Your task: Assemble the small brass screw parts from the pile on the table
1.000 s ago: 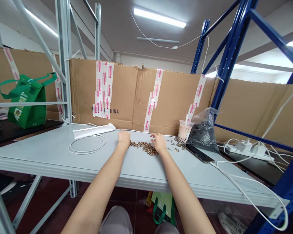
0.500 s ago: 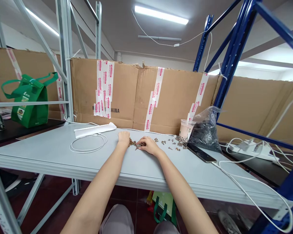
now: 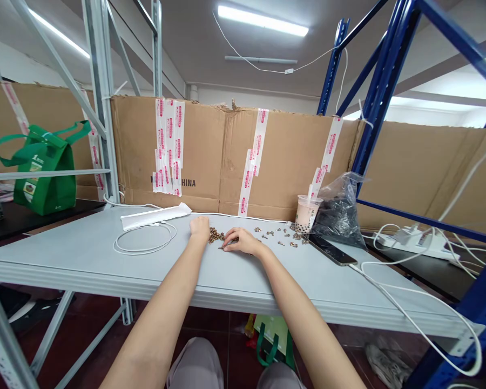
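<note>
A small pile of brassy screws (image 3: 215,235) lies on the grey table between my two hands. My left hand (image 3: 200,228) rests at the pile's left side, curled like a fist; its fingertips and anything inside them are hidden. On the right, my right hand (image 3: 242,241) is bent low over the table, thumb and fingers drawn together around something too small to make out. A thin metal bit shows by its fingertips. Further right, several screws (image 3: 281,243) lie scattered in loose small groups.
Beyond the scattered screws stand a bubble tea cup (image 3: 306,214) and a clear bag of dark contents (image 3: 340,216). A phone (image 3: 332,250) lies in front with a white cable attached. At left are a coiled white cable (image 3: 144,249) and a white strip (image 3: 156,217). A cardboard wall (image 3: 202,151) closes the back.
My right hand has drawn slightly away from my left, leaving more of the screw pile showing between them. The whole view has shifted a little.
</note>
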`<action>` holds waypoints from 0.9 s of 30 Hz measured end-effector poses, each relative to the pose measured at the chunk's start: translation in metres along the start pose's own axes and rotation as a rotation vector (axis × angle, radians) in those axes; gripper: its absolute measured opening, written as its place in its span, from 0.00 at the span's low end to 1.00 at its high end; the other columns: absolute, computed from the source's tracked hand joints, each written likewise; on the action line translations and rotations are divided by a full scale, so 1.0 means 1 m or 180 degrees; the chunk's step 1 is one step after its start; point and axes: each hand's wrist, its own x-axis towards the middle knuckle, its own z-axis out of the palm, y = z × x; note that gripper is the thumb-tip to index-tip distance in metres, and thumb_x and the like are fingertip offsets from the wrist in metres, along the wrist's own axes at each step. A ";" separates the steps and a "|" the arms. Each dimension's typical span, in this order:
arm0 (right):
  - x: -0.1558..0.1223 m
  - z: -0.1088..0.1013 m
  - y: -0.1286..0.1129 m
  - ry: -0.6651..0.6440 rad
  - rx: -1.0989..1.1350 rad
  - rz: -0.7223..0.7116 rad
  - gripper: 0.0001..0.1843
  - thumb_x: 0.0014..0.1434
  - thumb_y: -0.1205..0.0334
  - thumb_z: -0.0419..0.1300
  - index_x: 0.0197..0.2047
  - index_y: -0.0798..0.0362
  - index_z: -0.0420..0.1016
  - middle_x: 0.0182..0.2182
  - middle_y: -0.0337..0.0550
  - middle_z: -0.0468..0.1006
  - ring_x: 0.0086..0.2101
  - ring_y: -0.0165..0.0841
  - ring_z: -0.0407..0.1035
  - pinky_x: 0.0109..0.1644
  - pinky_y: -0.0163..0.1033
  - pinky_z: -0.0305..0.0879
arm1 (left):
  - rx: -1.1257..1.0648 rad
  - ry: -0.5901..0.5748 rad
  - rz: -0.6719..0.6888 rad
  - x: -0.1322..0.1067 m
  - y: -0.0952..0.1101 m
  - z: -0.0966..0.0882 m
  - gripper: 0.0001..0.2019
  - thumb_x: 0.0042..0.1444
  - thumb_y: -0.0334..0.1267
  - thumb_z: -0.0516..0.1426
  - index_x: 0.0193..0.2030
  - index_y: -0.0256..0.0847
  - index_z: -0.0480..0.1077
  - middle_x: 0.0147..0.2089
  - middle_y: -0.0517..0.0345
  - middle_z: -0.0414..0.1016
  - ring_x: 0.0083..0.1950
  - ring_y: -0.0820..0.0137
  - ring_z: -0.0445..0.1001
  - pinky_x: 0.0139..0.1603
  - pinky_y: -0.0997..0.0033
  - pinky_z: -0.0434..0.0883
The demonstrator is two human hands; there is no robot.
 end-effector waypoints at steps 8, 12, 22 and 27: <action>0.000 -0.004 0.002 0.0540 0.0019 0.0149 0.10 0.46 0.56 0.60 0.30 0.52 0.76 0.34 0.42 0.75 0.38 0.31 0.66 0.45 0.35 0.58 | -0.0079 0.0069 -0.0117 0.000 -0.003 -0.002 0.15 0.52 0.24 0.45 0.40 0.33 0.69 0.42 0.40 0.71 0.46 0.58 0.68 0.43 0.64 0.64; -0.001 -0.005 0.007 0.0658 -0.0102 0.0285 0.10 0.47 0.57 0.59 0.31 0.52 0.76 0.35 0.42 0.74 0.37 0.31 0.66 0.43 0.34 0.58 | -0.0123 0.0107 -0.0297 0.005 -0.012 0.000 0.17 0.51 0.24 0.44 0.42 0.34 0.69 0.45 0.39 0.69 0.49 0.58 0.66 0.43 0.64 0.65; -0.004 -0.010 0.006 0.0808 -0.0189 0.0622 0.08 0.48 0.59 0.59 0.31 0.51 0.76 0.36 0.41 0.75 0.38 0.30 0.67 0.43 0.33 0.58 | -0.0303 0.0024 -0.0364 0.011 -0.021 0.007 0.16 0.51 0.25 0.44 0.43 0.32 0.68 0.46 0.37 0.68 0.48 0.56 0.67 0.44 0.62 0.64; -0.004 -0.008 0.010 0.0794 -0.0203 0.0624 0.07 0.48 0.59 0.59 0.31 0.51 0.76 0.35 0.40 0.75 0.37 0.29 0.67 0.42 0.32 0.59 | -0.0608 0.0044 -0.0312 0.011 -0.024 0.007 0.16 0.50 0.25 0.45 0.43 0.32 0.67 0.46 0.35 0.67 0.49 0.53 0.66 0.45 0.59 0.63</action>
